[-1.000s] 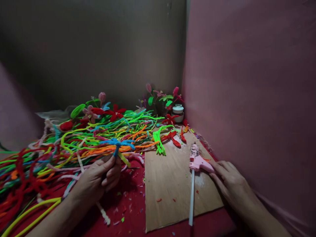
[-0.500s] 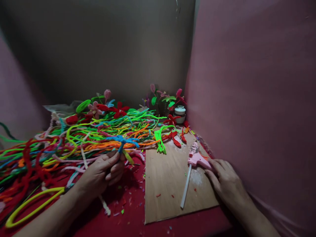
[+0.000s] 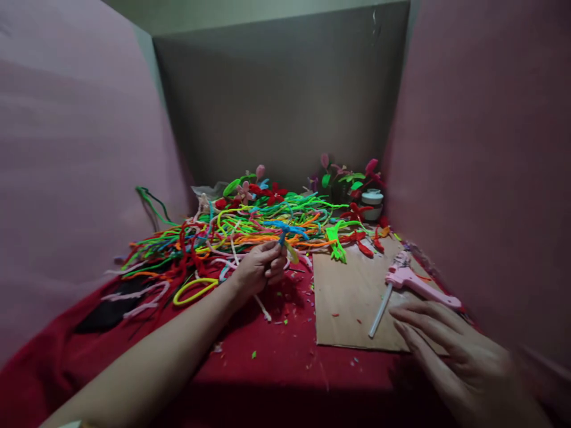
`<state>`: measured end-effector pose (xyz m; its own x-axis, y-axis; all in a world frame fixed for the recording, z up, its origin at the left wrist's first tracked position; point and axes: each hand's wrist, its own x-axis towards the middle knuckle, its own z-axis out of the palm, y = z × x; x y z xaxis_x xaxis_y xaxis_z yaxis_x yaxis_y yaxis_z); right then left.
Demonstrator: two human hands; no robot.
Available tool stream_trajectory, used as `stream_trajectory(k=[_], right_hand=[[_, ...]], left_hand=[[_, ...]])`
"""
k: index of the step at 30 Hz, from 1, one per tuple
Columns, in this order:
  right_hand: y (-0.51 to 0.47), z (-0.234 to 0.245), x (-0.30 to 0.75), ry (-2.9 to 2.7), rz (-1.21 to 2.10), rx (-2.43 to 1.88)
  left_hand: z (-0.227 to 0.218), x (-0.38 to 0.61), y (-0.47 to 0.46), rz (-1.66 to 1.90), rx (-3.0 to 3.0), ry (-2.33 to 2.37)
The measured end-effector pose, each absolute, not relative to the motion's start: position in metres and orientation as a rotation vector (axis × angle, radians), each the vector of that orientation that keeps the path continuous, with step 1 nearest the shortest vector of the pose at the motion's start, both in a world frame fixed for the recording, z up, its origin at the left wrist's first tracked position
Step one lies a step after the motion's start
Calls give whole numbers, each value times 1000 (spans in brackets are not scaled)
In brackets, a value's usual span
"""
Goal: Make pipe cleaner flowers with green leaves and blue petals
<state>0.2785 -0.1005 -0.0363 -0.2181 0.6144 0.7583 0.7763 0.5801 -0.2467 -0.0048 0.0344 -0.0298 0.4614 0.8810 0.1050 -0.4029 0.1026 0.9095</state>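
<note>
My left hand (image 3: 262, 268) pinches the stem of a blue pipe-cleaner flower (image 3: 285, 229), its petals spread upward. A yellow-green strip (image 3: 292, 254) hangs just beside the fingers. At the right, my right hand (image 3: 450, 342) is off the glue gun, its fingers stretched out and nothing in them. The pink glue gun (image 3: 408, 278) lies on a wooden board (image 3: 343, 309), with a clear glue stick (image 3: 380, 312) jutting from it toward the near edge. Bright green pipe-cleaner leaves (image 3: 336, 244) rest at the board's far left corner.
A tangled heap of coloured pipe cleaners (image 3: 241, 229) covers the back of the red cloth (image 3: 250, 380). Finished flowers (image 3: 274, 193) and a white-lidded jar (image 3: 372, 205) stand behind. Yellow-handled scissors (image 3: 196, 291) and a black flat item (image 3: 104, 309) lie left. Pink walls rise on both sides.
My right hand has let go of the glue gun's handle and drawn back toward me. The view has shifted left and back; my left hand still holds the blue flower.
</note>
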Motion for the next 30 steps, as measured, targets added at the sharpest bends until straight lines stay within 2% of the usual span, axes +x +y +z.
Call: stream_trajectory(k=[7, 13, 23, 30], right_hand=[[-58, -26, 215, -1708, 741, -1249], [-13, -25, 163, -1394, 1269, -769], [4, -21, 148, -1266, 1203, -796], [10, -37, 142, -1060, 1243, -788]], left_hand=[[-32, 0, 24, 916, 1115, 500], [-31, 4, 15, 843, 1097, 502], [-31, 6, 15, 864, 1084, 549], [-35, 11, 15, 1003, 1106, 635]])
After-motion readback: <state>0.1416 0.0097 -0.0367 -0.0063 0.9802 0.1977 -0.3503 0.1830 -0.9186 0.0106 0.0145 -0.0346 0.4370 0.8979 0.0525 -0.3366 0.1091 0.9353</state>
